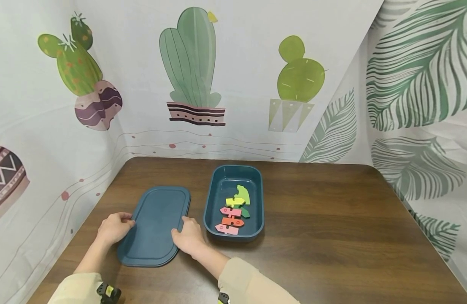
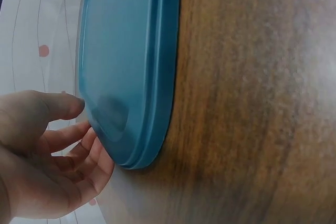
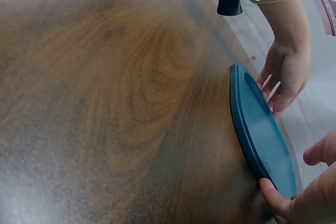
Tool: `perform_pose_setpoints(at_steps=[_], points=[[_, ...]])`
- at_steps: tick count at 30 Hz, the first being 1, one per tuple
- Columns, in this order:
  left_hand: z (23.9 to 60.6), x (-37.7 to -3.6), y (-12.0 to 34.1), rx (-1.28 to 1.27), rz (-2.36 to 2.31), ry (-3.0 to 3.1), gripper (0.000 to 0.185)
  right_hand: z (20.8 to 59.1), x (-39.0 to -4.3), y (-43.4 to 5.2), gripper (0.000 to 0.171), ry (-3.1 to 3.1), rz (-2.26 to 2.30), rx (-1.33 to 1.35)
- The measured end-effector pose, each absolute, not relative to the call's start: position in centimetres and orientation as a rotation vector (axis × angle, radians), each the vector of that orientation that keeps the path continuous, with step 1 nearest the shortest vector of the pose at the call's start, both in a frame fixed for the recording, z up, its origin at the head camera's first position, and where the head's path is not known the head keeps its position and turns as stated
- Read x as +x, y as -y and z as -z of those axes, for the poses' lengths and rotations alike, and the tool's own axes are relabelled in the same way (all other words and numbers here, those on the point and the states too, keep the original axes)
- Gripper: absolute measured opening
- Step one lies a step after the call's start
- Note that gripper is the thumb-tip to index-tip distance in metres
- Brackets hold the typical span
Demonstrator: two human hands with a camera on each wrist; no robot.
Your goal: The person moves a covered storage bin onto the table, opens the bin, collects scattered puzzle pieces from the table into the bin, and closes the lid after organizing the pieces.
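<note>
A flat dark-blue lid (image 1: pixel 153 228) with rounded corners and a raised rim lies at the left of the wooden table. My left hand (image 1: pixel 115 228) grips its left edge; in the left wrist view the thumb and curled fingers (image 2: pixel 102 158) meet at the rim. On the opposite side, my right hand (image 1: pixel 189 238) holds the lid's right edge, its thumb over the rim. The right wrist view shows one of its digits on the lid's edge (image 3: pixel 260 166). Just right of this hand stands a matching deep blue box (image 1: pixel 259 202).
Inside the box lie several colourful flat puzzle-like pieces (image 1: pixel 231 212), pink, orange, yellow and green. A cloth printed with cacti and leaves (image 1: pixel 248 84) hangs behind and beside the table (image 1: pixel 332 228). Black wrist cameras (image 1: pixel 109 293) sit on the sleeves.
</note>
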State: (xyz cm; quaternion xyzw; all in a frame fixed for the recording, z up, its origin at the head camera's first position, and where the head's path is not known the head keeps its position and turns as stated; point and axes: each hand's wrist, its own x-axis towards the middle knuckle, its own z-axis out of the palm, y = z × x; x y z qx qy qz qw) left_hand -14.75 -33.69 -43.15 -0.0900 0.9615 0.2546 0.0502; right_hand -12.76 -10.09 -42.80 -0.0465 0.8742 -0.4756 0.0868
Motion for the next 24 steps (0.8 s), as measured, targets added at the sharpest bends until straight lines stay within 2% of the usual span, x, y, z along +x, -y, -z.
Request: perform_pose_setpoints(at_steps=[24], points=[[42.61, -14.1, 34.38, -0.284, -0.817, -3.005, 0.037, 42.06, -12.85, 10.22, 0.046, -2.614, 1.468, -0.132]])
